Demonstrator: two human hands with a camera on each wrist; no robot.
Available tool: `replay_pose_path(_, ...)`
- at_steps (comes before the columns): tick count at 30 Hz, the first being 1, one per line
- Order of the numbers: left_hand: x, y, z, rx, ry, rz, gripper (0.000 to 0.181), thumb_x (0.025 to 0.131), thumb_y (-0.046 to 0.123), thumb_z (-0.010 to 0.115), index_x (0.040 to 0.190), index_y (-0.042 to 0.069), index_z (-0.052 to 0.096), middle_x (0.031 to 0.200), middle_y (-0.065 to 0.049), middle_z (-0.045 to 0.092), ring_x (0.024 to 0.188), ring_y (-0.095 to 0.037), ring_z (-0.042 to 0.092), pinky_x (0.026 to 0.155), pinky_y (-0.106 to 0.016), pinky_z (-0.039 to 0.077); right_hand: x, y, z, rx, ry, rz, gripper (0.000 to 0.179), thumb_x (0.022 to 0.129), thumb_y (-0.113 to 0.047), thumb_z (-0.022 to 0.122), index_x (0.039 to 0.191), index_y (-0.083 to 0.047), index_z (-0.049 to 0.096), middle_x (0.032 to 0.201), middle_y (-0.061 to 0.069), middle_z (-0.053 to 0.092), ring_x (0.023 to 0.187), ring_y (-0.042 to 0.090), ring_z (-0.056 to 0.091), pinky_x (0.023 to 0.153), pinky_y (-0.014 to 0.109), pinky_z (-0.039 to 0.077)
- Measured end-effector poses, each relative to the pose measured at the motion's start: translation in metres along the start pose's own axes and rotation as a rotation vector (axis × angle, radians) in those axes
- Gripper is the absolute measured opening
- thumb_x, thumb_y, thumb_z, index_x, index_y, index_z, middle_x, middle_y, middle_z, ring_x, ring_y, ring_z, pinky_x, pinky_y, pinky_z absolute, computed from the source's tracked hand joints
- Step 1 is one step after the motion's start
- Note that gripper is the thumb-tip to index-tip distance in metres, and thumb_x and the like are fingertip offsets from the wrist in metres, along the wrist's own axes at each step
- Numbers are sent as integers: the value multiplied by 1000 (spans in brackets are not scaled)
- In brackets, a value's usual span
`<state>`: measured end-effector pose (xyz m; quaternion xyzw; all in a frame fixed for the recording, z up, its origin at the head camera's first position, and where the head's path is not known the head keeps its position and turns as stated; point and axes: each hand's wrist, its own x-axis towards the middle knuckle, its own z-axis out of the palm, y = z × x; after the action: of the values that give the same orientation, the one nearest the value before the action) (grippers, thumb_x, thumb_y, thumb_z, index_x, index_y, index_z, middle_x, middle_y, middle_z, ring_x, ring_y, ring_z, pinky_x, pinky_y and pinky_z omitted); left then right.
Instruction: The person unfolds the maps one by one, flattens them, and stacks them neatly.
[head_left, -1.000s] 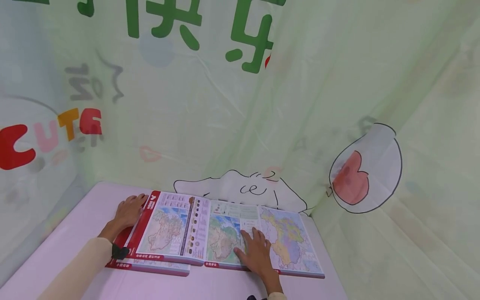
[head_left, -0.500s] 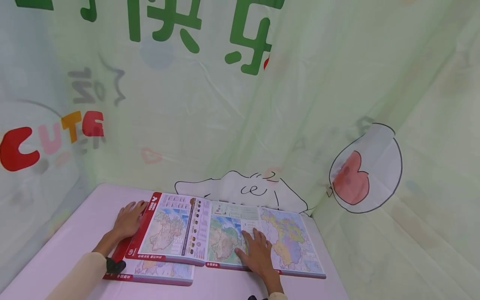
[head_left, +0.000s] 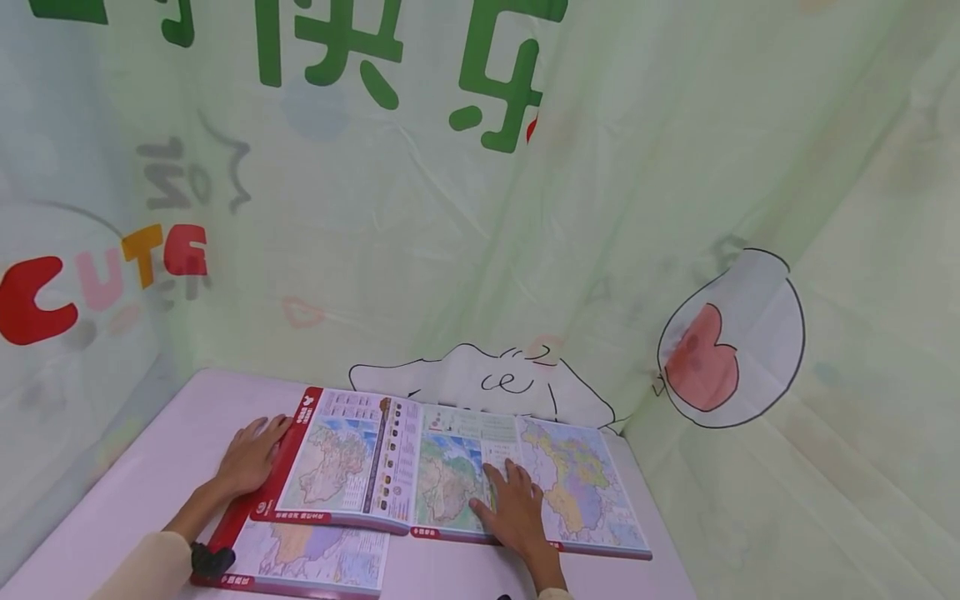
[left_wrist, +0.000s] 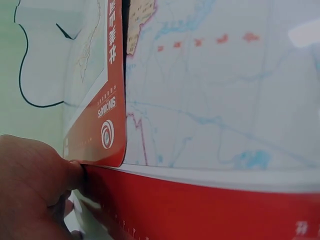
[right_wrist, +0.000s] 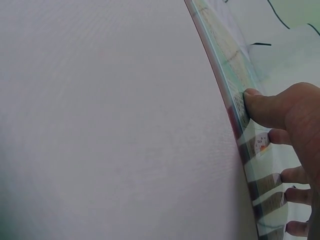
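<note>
Near the far left of the table, my left hand (head_left: 251,454) grips the left edge of a lower map (head_left: 315,554). In the left wrist view its thumb (left_wrist: 75,172) sits on the red border, with fingers beyond the edge. A red-bordered upper map (head_left: 330,467) covers the back of the lower one, its rounded corner (left_wrist: 112,150) close by the thumb. My right hand (head_left: 517,508) rests with spread fingers on a middle map (head_left: 446,487). Its fingers (right_wrist: 295,175) lie over the glossy sheet in the right wrist view. A coloured map (head_left: 577,483) lies to the right.
All the maps lie on a pale pink tabletop (head_left: 442,575), overlapping in a row near its back edge. Behind and beside stand printed fabric walls (head_left: 375,250) with green characters and cartoon drawings. A black strap piece (head_left: 212,560) is on the left wrist.
My left hand has moved toward me and slightly left. The lower map has slid nearer with it, showing more of its face. The upper map and my right hand stay about where they were.
</note>
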<state>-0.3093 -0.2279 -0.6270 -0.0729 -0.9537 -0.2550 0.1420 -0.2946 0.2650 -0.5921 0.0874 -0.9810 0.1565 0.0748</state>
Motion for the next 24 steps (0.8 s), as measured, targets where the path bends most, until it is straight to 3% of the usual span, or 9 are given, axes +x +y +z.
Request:
replay_pose_path(9,-12,-2,4,-6,90,69,76,91,20,75,158,-3,50,158,-32,51,145,-57,39,115,-77,35,-3,-5,-6,25,-1,0,70,92,-52,76,152,-17,63,164,28,49,150,53,42,114,79,32)
replay_pose_path(16,-24,7,-3,-21,67,68,77,93,19,75,161,-4,46,162,-32,48,148,-55,36,119,-76,30,-3,-7,-8,20,-6,-1,70,94,-52,75,153,-16,62,164,28,48,150,53,41,115,79,32)
replay_pose_path(20,-27,9,-3,1,97,103,76,92,20,76,159,-4,48,159,-32,50,144,-55,39,116,-76,34,-3,-7,-9,9,11,-15,69,94,-51,76,152,-16,62,162,29,50,148,53,43,112,79,33)
replay_pose_path(24,-29,13,-8,-23,89,95,77,90,18,77,158,-6,49,158,-34,51,144,-56,40,116,-76,35,-3,-5,-5,-1,9,-18,68,95,-52,74,152,-17,62,163,29,49,149,53,42,113,79,32)
